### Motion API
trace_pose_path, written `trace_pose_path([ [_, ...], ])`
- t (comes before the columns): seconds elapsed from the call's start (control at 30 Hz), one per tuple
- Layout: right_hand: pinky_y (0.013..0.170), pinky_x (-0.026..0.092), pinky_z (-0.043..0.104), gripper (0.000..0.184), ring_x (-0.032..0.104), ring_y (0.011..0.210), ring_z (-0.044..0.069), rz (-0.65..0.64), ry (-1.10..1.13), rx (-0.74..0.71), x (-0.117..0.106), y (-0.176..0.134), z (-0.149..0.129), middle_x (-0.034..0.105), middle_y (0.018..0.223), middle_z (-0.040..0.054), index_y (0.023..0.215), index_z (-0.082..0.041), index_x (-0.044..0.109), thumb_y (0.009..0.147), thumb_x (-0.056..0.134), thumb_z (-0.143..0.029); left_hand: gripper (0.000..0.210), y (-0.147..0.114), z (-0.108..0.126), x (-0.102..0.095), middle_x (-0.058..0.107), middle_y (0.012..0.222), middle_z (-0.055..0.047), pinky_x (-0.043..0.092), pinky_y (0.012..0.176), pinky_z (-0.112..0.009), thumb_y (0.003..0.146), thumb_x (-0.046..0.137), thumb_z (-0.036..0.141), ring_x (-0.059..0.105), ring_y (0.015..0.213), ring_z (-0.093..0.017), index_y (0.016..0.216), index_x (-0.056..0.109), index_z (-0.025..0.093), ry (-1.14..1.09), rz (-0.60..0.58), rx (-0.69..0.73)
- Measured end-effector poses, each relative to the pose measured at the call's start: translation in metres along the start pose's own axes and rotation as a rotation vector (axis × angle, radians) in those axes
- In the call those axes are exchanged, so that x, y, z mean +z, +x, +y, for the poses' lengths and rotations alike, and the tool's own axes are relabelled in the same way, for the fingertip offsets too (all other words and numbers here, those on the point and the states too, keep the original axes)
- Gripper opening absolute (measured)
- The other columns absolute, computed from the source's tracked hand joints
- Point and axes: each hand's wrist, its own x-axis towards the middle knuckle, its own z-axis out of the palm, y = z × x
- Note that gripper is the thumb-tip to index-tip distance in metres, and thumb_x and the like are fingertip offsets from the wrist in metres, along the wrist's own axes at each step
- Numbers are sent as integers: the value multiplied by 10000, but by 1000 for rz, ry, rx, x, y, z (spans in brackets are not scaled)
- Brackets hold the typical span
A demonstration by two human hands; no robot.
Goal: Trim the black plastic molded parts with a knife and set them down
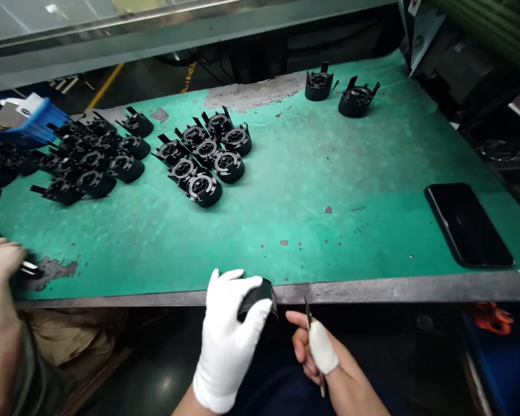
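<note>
My left hand [227,346], in a white glove, is closed around a black round plastic housing [260,297] at the table's front edge. The glove hides much of that part. To its right, my right hand [316,352] is bare apart from a white cover on the thumb. It grips a thin knife [308,312], blade pointing up and away from me. The index finger stretches toward the housing, and a gap separates the blade from it. Beyond my hands, a group of similar black housings [205,150] stands on the green tabletop [286,202].
More housings [91,162] crowd the left side beside a blue bin [39,124]. Two housings [318,84] stand at the back right. A black phone [468,225] lies near the right edge. At far left, another person's hand [2,260] is at the table. Orange-handled scissors [494,318] lie lower right.
</note>
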Motion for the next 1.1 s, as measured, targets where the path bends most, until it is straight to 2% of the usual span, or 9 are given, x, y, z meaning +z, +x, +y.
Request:
trace_pose_path([
  [0.17,546,399,292,708,414,554,138,-78,-5,97,-9,7,13,509,693,2,1256,-180,688,917,449,-753,235,-3,-3,6,676,1185,-51,284,1227,-597,944,599,251,571,1242,-252,1178,612,254,8,54,53],
  [0.23,589,406,300,630,420,583,150,-118,-86,62,-7,14,7,484,664,-8,1219,-193,709,951,448,-700,251,-3,-3,6,661,1205,-62,306,1225,-577,942,592,230,556,1268,-251,1193,609,239,23,56,68],
  [0.33,683,415,307,510,472,682,169,-135,-184,-22,-7,24,-3,523,701,1,1081,-197,745,985,467,-613,263,-3,-4,6,648,1217,-75,318,1226,-558,936,592,204,528,1314,-255,1198,610,219,31,50,77],
  [0.53,633,378,284,441,510,679,164,-167,-281,-89,-13,29,-4,557,688,0,863,-183,707,1004,463,-522,285,-4,-9,5,651,1202,-87,294,1238,-564,914,619,189,549,1291,-264,1199,620,188,4,24,83],
  [0.63,713,426,290,413,584,768,193,-153,-299,-98,-14,28,-5,660,793,33,826,-189,697,1006,477,-488,277,-5,-13,5,664,1125,-83,284,1234,-590,897,634,197,584,1229,-272,1173,633,171,-24,1,96],
  [0.7,736,436,291,413,592,782,196,-151,-313,-104,-14,29,-7,676,814,37,814,-192,693,1016,468,-474,257,-5,-15,5,666,1075,-81,299,1219,-608,887,636,193,597,1198,-281,1143,644,161,-43,2,112],
  [0.9,770,438,285,364,578,795,189,-137,-297,-115,-10,35,-15,662,819,24,868,-194,691,1024,480,-447,259,-6,-18,8,666,1019,-96,345,1170,-655,864,640,176,620,1137,-308,1118,653,127,-80,47,148],
  [1.03,722,415,283,402,518,743,169,-136,-269,-152,-6,37,-12,580,745,6,768,-191,622,1027,463,-454,272,-7,-16,9,665,1043,-90,343,1176,-647,861,633,162,618,1138,-298,1131,651,142,-94,73,146],
  [1.1,694,400,284,407,502,725,162,-131,-254,-167,-6,35,-9,557,732,1,782,-192,615,1035,438,-457,274,-6,-15,10,663,1082,-86,335,1195,-623,868,633,163,617,1144,-279,1142,648,158,-83,81,130],
])
